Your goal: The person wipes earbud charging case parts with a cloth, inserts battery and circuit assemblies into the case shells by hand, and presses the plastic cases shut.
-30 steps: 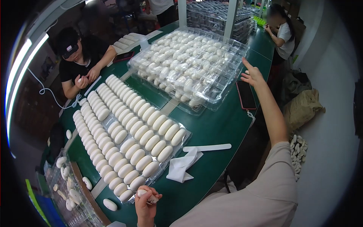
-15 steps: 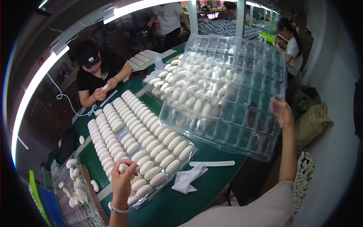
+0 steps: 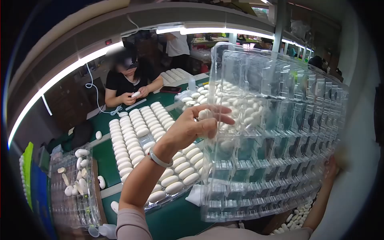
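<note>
In the head view, the transparent tray (image 3: pixel 276 160) is now standing steeply in front of the person, no longer lying over the white pieces at the far side of the tabletop (image 3: pixel 105 148). That lift is uncovering some of the loose-looking far pieces (image 3: pixel 188 99), while others are showing blurrily through the plastic. The left hand (image 3: pixel 185 130) is reaching across to the tray's near upright edge. Its fingers are closing around a white piece (image 3: pixel 205 115), with two of them stretching out over the tray's edge; whether they are touching the plastic is impossible to tell. The right hand (image 3: pixel 331 170) is meeting the tray's opposite side low down, but it is blurring, and how far its fingers are closing is unclear.

The rows of white pieces (image 3: pixel 174 188) are resting beside the raised tray, some disappearing behind the left forearm (image 3: pixel 138 180). A white cloth (image 3: pixel 194 195) is sticking out from behind the tray's lower edge, the rest of it being hidden. Glare and overlapping layers are making it hard to tell whether one tray or several nested ones are being held. Across the tabletop, a co-worker's hands (image 3: pixel 138 94) are holding another white piece.
</note>
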A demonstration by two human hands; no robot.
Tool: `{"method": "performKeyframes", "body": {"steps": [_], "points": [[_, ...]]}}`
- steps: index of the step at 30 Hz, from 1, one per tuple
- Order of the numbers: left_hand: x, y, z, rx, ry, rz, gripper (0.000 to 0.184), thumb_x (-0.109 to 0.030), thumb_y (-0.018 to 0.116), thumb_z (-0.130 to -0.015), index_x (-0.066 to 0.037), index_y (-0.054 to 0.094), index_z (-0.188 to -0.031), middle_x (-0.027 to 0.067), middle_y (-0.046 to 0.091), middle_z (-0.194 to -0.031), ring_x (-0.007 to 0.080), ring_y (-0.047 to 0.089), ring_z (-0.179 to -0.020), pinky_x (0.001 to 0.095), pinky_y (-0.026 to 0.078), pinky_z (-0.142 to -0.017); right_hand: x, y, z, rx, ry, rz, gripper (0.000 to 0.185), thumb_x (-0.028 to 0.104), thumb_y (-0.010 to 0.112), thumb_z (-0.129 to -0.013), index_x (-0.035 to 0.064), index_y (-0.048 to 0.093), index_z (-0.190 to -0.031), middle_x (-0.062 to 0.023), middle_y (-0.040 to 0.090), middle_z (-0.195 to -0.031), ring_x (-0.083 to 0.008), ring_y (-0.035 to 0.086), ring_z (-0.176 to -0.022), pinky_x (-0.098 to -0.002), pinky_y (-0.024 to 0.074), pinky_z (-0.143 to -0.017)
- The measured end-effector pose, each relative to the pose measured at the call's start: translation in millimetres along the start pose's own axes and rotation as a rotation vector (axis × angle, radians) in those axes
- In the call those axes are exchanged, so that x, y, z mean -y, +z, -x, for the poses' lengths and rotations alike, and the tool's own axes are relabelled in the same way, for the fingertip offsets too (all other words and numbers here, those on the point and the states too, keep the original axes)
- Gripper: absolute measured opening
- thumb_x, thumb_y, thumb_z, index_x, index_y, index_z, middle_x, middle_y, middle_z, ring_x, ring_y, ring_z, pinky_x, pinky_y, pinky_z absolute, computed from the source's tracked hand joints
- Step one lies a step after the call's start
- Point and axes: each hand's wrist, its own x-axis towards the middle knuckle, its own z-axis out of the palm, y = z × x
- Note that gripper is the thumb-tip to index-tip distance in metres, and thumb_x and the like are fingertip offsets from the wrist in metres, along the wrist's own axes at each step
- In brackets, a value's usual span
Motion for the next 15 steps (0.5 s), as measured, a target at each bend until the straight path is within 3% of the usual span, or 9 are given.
{"method": "performKeyframes", "body": {"steps": [2,4,5,7,8,9,11,13,15], "points": [[-8.7,4.3,-2.5,0.019,0.100,-0.018,0.043,-0.026,0.059,-0.084,0.005,0.057,-0.114,0.0132,0.066,-0.101,0.0084,0.057,-0.073,0.0207,0.047,-0.065,2.8,-10.6,-25.7,0.065,0.067,-0.202,0.040,0.029,0.049,-0.095,0.0126,0.046,-0.132,0.0017,0.054,-0.123,-0.0098,0.052,-0.100,-0.0253,0.0442,-0.081],[-32.2,9.4,-9.1,-0.027,0.166,-0.012,0.041,-0.024,0.065,-0.081,0.003,0.059,-0.112,0.0136,0.067,-0.100,0.0090,0.056,-0.070,0.0216,0.046,-0.062,30.8,-17.5,-105.2,0.141,-0.067,-0.200,0.039,0.024,0.044,-0.098,0.0125,0.043,-0.135,0.0016,0.052,-0.126,-0.0098,0.051,-0.107,-0.0255,0.0448,-0.083],[-50.5,13.5,-15.5,-0.057,0.177,0.008,0.040,-0.023,0.069,-0.079,0.001,0.060,-0.111,0.0137,0.067,-0.101,0.0095,0.056,-0.067,0.0226,0.046,-0.060,49.7,-2.6,-149.4,0.206,-0.213,-0.048,0.040,0.017,0.045,-0.097,0.0100,0.041,-0.137,-0.0021,0.054,-0.126,-0.0130,0.052,-0.110,-0.0269,0.0460,-0.085],[-92.8,24.4,-27.1,-0.134,0.342,0.072,0.031,-0.019,0.068,-0.080,0.000,0.063,-0.103,0.0130,0.067,-0.096,0.0104,0.055,-0.063,0.0245,0.044,-0.056,146.2,105.1,-199.6,0.205,-0.099,0.344,0.075,0.032,0.060,-0.089,0.0074,0.017,-0.146,-0.0219,0.035,-0.143,-0.0273,0.045,-0.124,-0.0377,0.0374,-0.102],[-114.6,29.0,-32.1,-0.159,0.455,0.112,0.028,-0.020,0.068,-0.080,0.000,0.063,-0.099,0.0116,0.066,-0.091,0.0108,0.056,-0.064,0.0249,0.044,-0.055,182.6,158.6,-207.4,0.252,-0.358,0.631,0.072,0.033,0.059,-0.090,0.0042,0.021,-0.144,-0.0225,0.037,-0.141,-0.0296,0.045,-0.124,-0.0396,0.0392,-0.100],[-135.4,33.5,-36.3,-0.175,0.572,0.154,0.026,-0.020,0.068,-0.079,0.000,0.063,-0.095,0.0102,0.065,-0.086,0.0111,0.056,-0.064,0.0253,0.044,-0.054,208.8,210.6,-198.6,0.279,-0.632,0.913,0.069,0.034,0.057,-0.091,0.0009,0.026,-0.142,-0.0231,0.039,-0.139,-0.0319,0.045,-0.124,-0.0416,0.0411,-0.098],[-176.9,39.9,-43.0,-0.269,0.709,0.116,0.026,-0.025,0.069,-0.081,-0.003,0.062,-0.091,0.0080,0.061,-0.080,0.0117,0.058,-0.067,0.0241,0.045,-0.054,243.9,324.7,-106.9,0.126,-0.756,0.868,0.064,0.039,0.053,-0.092,-0.0001,0.032,-0.138,-0.0239,0.041,-0.137,-0.0332,0.045,-0.123,-0.0422,0.0400,-0.099],[-210.2,48.0,-50.1,-0.424,0.710,0.095,0.026,-0.024,0.068,-0.080,-0.001,0.063,-0.088,0.0083,0.062,-0.078,0.0098,0.056,-0.061,0.0224,0.044,-0.051,263.4,384.3,-28.5,0.120,-1.012,0.840,0.062,0.045,0.047,-0.093,-0.0015,0.040,-0.134,-0.0236,0.043,-0.135,-0.0339,0.046,-0.122,-0.0422,0.0390,-0.100],[-236.3,49.8,-69.0,-0.563,0.724,0.067,0.031,-0.031,0.068,-0.077,-0.002,0.061,-0.076,0.0079,0.061,-0.069,0.0128,0.055,-0.055,0.0252,0.044,-0.052,268.9,416.7,34.4,0.287,-1.151,0.690,0.062,0.047,0.043,-0.094,-0.0027,0.045,-0.130,-0.0231,0.045,-0.133,-0.0354,0.045,-0.123,-0.0433,0.0387,-0.100]]}}
